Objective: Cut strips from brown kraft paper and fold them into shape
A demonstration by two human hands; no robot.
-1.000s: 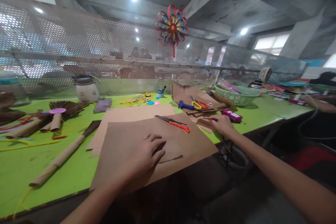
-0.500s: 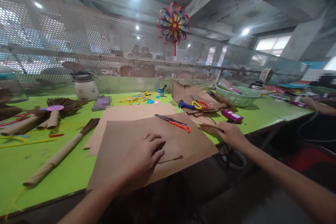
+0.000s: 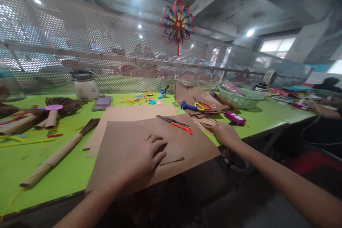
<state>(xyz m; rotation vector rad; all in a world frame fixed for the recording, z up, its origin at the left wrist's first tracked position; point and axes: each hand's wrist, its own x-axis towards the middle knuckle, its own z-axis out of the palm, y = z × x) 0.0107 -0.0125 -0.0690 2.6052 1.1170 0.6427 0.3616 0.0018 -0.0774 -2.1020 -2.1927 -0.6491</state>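
Green table, long, running left to right. Directly on it: two overlapping brown paper sheets at the near edge, the top one overhanging it. Rolled paper brooms lie left, a white jar stands at the back, a green basket and a pink box sit right.

Left hand flat, palm down, fingers spread, near tabletop front edge; right hand palm down, arm outstretched.
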